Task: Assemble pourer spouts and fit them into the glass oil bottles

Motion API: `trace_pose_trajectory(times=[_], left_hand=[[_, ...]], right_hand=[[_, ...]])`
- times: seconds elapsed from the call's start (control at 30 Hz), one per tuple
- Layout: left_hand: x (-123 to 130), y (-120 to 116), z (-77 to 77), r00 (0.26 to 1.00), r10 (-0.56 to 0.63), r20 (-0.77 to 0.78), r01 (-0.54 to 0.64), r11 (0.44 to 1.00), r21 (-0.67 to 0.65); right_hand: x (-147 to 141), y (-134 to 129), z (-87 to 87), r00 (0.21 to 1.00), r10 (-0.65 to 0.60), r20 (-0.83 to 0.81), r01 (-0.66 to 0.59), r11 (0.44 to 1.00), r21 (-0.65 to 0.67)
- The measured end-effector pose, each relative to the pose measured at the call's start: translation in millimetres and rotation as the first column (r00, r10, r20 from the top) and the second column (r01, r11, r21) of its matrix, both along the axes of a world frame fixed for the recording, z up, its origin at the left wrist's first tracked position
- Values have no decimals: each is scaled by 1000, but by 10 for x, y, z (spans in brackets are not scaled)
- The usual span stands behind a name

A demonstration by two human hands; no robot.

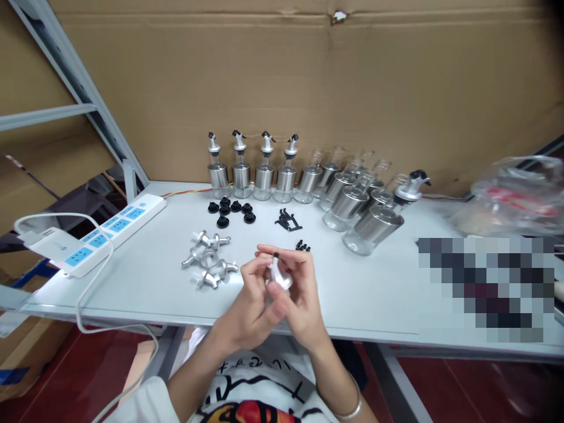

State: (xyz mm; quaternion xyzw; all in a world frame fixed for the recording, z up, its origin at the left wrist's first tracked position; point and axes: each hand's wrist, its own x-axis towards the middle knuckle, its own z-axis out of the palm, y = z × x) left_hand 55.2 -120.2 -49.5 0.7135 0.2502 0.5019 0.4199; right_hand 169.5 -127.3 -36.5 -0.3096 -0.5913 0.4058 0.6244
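Both my left hand [258, 299] and my right hand [302, 288] are closed around one silver pourer spout [278, 276] above the front of the table. A small black tip sits on the spout's upper end, at my fingertips. To the left of my hands lies a loose group of similar silver pourer spouts [208, 258]. Beyond them are several black stoppers [224, 207]. Thin black lever pieces [288, 220] lie further back, and small black tips [303, 245] rest just behind my right fingers. The fingers hide part of the held spout.
Glass bottles with steel sleeves [264, 176] line the back; several wear pourers, others have bare necks. A white power strip [117, 235] and its cable lie at the left. Plastic bags [511, 200] rest at the right beside a pixelated patch. Cardboard [282, 82] walls the back.
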Motion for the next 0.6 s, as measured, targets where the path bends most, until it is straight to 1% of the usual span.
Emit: trace_pose_trajectory(times=[0.1,0.17,0.3,0.4,0.47,0.53,0.6], left_hand=[[-4,9,-27,999,-32,35,32,999,-9],[1,14,-38,999,-27,41,28,999,-18],[14,18,-42,999,-30,29,32,998,-48],[15,15,-32,999,-46,17,47,995,-92],[11,14,-17,999,-33,-25,30,992,-119],[7,17,7,997,-25,-76,15,992,-126],[4,20,33,993,-43,-113,30,993,-118]], right_hand=[[4,14,53,994,5,110,-4,1000,-4],[4,21,79,991,-21,132,21,1000,-2],[-11,15,82,992,-66,106,67,998,-6],[-38,8,52,994,-107,36,107,994,-1],[-57,12,32,986,-167,-29,167,986,-14],[-68,25,23,962,-259,-85,257,966,-38],[-65,39,26,933,-350,-89,345,936,-65]])
